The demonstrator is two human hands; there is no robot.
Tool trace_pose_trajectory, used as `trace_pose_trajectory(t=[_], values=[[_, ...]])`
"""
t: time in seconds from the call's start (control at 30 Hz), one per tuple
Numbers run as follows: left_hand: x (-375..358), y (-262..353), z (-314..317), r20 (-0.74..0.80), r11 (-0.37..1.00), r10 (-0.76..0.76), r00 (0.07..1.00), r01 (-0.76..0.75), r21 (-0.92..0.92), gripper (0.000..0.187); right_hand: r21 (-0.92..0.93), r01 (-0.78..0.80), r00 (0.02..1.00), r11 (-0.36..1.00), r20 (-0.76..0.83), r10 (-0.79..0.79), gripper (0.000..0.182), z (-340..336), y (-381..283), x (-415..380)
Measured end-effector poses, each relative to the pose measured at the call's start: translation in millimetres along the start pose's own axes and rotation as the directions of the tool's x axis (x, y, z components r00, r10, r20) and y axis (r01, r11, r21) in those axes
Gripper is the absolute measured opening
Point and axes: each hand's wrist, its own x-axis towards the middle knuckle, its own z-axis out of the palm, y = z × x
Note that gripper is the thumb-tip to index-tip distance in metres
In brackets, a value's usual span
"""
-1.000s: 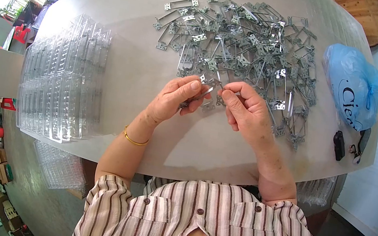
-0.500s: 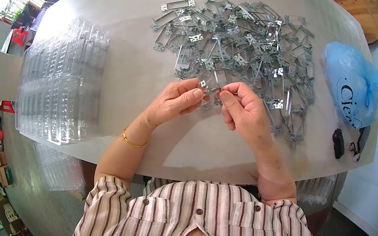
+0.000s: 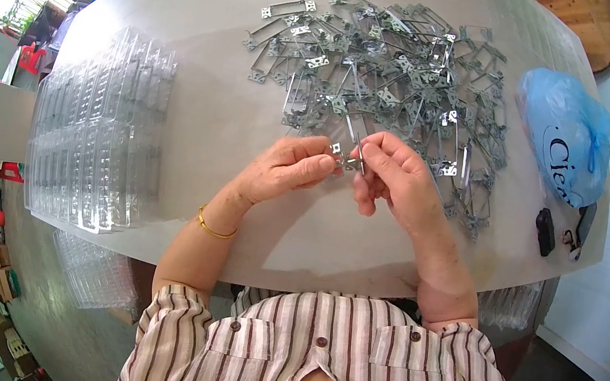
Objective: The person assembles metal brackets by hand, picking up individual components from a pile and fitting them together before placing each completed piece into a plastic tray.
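Observation:
My left hand pinches a small shiny metal bracket between thumb and curled fingers, its punched end showing past the fingertips. Close beside it, my right hand grips a thin metal piece, seen nearly edge-on, with thumb and forefinger. The fingers hide much of both parts. Just beyond the hands spreads a loose pile of flat metal brackets, long narrow frames with punched ends, many of them overlapping.
Stacked clear plastic trays stand on the left of the pale table. A blue plastic bag sits at the right, near a small black object. More clear trays lie below the table's left front edge.
My right hand has turned the thin metal piece from slanted to nearly upright. My left fingers have shifted slightly right and down with the bracket, now more curled.

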Motion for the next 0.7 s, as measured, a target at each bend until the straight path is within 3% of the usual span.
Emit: trace_pose_trajectory(t=[0.07,0.17,0.3,0.4,0.47,0.7], values=[[-0.8,4.3,2.4,0.058,1.0,-0.013,0.998,0.012,0.011,0.042,-0.149,0.027,0.999,0.988,0.024,-0.024,0.021,-4.0,3.9,1.9],[-1.3,0.7,0.4,0.133,1.0,-0.007,0.991,0.004,0.029,0.05,-0.194,0.09,0.996,0.977,0.003,-0.091,0.021,-6.6,5.6,2.4],[-1.8,2.5,2.5,0.188,1.0,-0.018,0.982,0.017,0.009,0.051,-0.101,0.155,0.973,0.983,-0.155,-0.169,0.02,-5.3,6.5,2.7],[-0.4,1.2,5.0,0.065,0.992,-0.008,0.998,0.017,-0.124,0.051,-0.032,0.179,0.967,0.983,-0.177,-0.182,0.019,-5.4,1.0,0.9],[1.5,-4.5,3.6,-0.075,0.961,-0.022,0.997,0.0,-0.277,0.049,-0.12,0.132,0.971,0.984,-0.182,-0.152,0.017,5.6,-4.5,-4.4],[4.4,-5.7,-2.3,-0.093,0.949,-0.023,0.995,-0.008,-0.316,0.049,-0.183,0.102,0.993,0.978,-0.041,-0.111,0.012,8.7,5.9,-3.0]])
